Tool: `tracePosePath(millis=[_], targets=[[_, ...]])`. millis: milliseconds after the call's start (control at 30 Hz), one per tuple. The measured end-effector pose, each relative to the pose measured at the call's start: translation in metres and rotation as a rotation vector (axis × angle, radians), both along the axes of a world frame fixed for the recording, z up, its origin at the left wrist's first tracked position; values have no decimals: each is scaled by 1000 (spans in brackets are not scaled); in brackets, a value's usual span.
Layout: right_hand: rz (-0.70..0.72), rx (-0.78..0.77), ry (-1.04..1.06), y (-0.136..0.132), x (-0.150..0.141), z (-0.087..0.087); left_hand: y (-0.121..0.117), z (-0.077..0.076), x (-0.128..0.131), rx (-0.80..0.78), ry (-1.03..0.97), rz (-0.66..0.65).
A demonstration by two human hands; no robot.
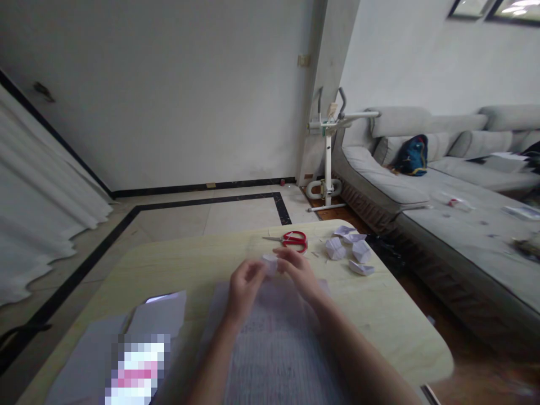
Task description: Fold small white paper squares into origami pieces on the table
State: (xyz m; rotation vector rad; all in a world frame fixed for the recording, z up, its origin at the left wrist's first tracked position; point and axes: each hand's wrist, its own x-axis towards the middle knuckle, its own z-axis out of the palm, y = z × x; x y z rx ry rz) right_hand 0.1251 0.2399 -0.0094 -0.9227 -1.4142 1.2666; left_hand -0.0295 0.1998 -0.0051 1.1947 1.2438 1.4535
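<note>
Over the far edge of a large sheet covered in lines of writing point(274, 354), both my hands work at a small piece of white folded paper point(270, 262). My left hand point(247, 281) pinches its left side between thumb and fingers. My right hand point(297, 271) has its fingers bent around the right side, with the fingertips on the paper; its exact fold is blurred. Just beyond the right hand lie red-handled scissors point(295, 241), blades pointing left. Several folded paper pieces point(335, 248) are grouped at the table's far right.
On the left of the light wooden table point(160, 264) lie white sheets point(88, 349), a phone-like object point(160, 297) partly under paper, and a pixelated bright patch. Beyond stand a white exercise machine point(328, 152) and a grey sofa point(455, 219) at right.
</note>
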Motion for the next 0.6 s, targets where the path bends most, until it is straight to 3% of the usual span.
tracePosePath(millis=[267,600], targets=[[35,-19,-68,-3,-3,2,3,-2,3,-64,-90,-12],[44,-47,-34,-5,-5,2,1,3,0,-76,19,-86]])
